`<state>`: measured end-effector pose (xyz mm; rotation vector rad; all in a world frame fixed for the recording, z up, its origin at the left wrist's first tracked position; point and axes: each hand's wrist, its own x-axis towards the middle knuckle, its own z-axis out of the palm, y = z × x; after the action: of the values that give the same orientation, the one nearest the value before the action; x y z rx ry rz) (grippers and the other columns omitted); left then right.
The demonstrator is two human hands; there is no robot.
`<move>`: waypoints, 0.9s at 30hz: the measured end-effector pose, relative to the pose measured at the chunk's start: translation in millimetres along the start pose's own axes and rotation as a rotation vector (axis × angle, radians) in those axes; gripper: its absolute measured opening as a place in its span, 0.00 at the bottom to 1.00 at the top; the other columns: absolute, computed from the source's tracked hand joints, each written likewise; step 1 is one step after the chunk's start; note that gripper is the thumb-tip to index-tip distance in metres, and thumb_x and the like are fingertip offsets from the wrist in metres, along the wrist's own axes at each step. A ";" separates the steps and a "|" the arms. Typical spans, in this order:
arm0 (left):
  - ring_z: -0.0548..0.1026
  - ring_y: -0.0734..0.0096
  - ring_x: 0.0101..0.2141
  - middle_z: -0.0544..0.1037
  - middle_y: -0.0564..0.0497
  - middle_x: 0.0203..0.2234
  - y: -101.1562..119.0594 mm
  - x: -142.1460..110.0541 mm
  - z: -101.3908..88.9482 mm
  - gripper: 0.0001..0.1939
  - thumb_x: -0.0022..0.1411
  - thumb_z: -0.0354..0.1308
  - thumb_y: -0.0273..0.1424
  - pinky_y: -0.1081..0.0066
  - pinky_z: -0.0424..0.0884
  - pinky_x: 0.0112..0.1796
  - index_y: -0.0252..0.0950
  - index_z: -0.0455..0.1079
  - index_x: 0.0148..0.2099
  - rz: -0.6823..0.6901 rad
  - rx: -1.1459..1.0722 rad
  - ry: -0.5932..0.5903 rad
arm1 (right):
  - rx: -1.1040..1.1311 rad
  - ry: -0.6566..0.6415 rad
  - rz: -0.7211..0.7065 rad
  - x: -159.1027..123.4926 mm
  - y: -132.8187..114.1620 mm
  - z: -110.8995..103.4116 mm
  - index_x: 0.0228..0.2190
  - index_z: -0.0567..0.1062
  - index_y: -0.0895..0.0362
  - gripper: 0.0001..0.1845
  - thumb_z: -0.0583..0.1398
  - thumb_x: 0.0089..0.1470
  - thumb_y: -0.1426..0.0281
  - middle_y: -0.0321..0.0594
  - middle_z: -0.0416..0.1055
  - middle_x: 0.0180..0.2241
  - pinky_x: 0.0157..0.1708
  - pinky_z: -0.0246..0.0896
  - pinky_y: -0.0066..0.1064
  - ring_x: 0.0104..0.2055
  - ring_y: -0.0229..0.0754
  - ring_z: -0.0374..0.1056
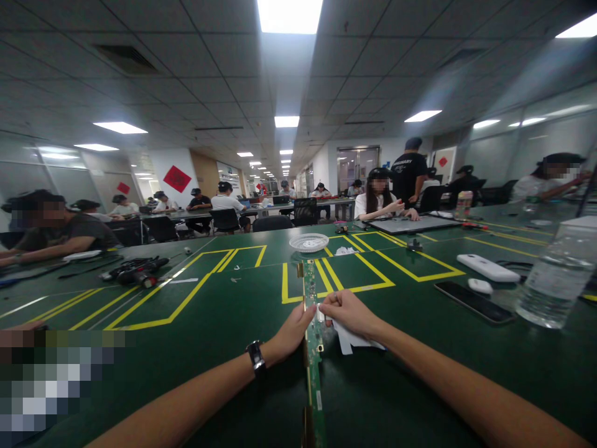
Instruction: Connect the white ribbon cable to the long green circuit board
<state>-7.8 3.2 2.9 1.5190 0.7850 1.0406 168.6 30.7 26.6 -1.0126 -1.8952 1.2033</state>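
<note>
A long, narrow green circuit board [314, 361] with gold-coloured edge parts stretches away from me above the green table. My left hand [293, 330] grips it by its left edge near the middle, thumb on top. Closed in a pinch, my right hand [347, 311] meets the board's right edge at a small whitish piece [320, 313]; whether that piece is a sticker or a film I cannot tell. Partly under my right hand lies a white sheet of paper [346, 342] with a strip sticking out.
Beyond the board are a white woven basket [308, 242] and crumpled white scraps [345, 251]. On the right lie a black phone [473, 303], a white case [480, 286] and a water bottle [550, 280]. Black tools with cables [140, 270] lie left. Several people sit around.
</note>
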 end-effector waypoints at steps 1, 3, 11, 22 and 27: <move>0.70 0.71 0.28 0.74 0.48 0.30 -0.7 0.0 0.2 0.24 0.62 0.49 0.47 0.72 0.66 0.31 0.31 0.68 0.46 -0.015 -0.011 0.009 | 0.002 -0.007 0.001 0.6 0.8 0.0 0.26 0.74 0.61 0.13 0.59 0.51 0.62 0.36 0.71 0.22 0.25 0.55 0.24 0.23 0.34 0.64; 0.71 0.71 0.28 0.74 0.48 0.29 -2.1 0.6 0.5 0.25 0.61 0.50 0.48 0.72 0.65 0.31 0.30 0.68 0.46 -0.061 -0.030 0.031 | 0.009 -0.033 0.004 2.4 3.0 -0.3 0.25 0.73 0.61 0.14 0.59 0.51 0.62 0.35 0.71 0.21 0.24 0.54 0.23 0.22 0.33 0.63; 0.68 0.65 0.45 0.70 0.46 0.49 -16.6 12.5 -9.3 0.26 0.62 0.47 0.49 0.69 0.64 0.42 0.38 0.61 0.55 -0.015 -0.069 0.306 | 0.140 0.043 0.068 15.1 17.6 -14.9 0.37 0.74 0.62 0.15 0.61 0.51 0.64 0.39 0.73 0.28 0.28 0.60 0.25 0.27 0.35 0.66; 0.63 0.62 0.51 0.67 0.50 0.51 -16.9 13.4 -16.5 0.15 0.61 0.46 0.37 0.68 0.58 0.43 0.43 0.62 0.49 0.044 0.108 0.470 | -0.358 0.537 0.107 27.7 68.9 -118.2 0.33 0.76 0.61 0.14 0.56 0.51 0.65 0.43 0.75 0.31 0.34 0.59 0.28 0.34 0.42 0.69; 0.64 0.62 0.48 0.68 0.49 0.47 -14.8 12.0 -15.7 0.13 0.61 0.46 0.36 0.69 0.59 0.44 0.41 0.63 0.47 0.086 0.133 0.442 | -0.566 0.736 0.244 19.3 88.4 -160.8 0.39 0.76 0.60 0.18 0.52 0.54 0.64 0.47 0.75 0.40 0.37 0.59 0.30 0.40 0.46 0.70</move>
<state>-16.6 23.1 -8.6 1.4604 1.1193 1.4402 317.1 137.7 4.0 -1.7330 -1.5384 0.2863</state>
